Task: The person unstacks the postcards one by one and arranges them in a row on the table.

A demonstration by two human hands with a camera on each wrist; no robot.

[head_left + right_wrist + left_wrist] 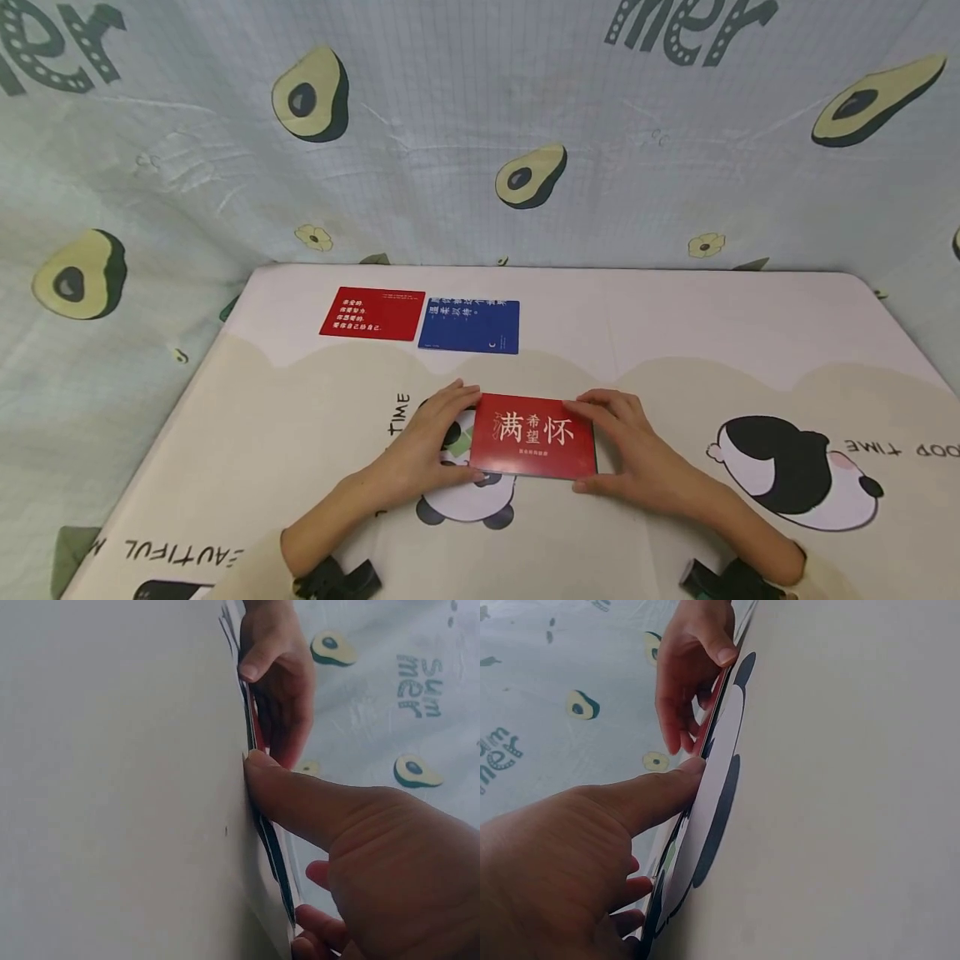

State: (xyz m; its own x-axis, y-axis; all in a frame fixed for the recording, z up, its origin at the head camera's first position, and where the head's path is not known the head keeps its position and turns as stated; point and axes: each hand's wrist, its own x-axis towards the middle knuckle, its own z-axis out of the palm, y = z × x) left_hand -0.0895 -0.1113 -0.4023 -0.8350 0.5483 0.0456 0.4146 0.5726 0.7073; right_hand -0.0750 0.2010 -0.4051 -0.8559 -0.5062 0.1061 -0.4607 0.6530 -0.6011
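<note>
A red card [533, 437] with large white characters lies low over the printed table mat in front of me, a thin dark edge showing along its right side. My left hand [438, 437] holds its left end, thumb at the near corner and fingers at the far corner. At the right end, my right hand [637, 454] grips it the same way, with the forefinger over the top right corner. In the left wrist view the left thumb [686, 772] presses on the near edge. The right wrist view shows the right thumb [274, 780] at that edge too.
Behind the hands lie a second red card [372, 314] and a blue card [469, 326], side by side. The mat [750, 333] bears printed animals and words. A hanging cloth with avocados [420, 100] rises along the table's back edge.
</note>
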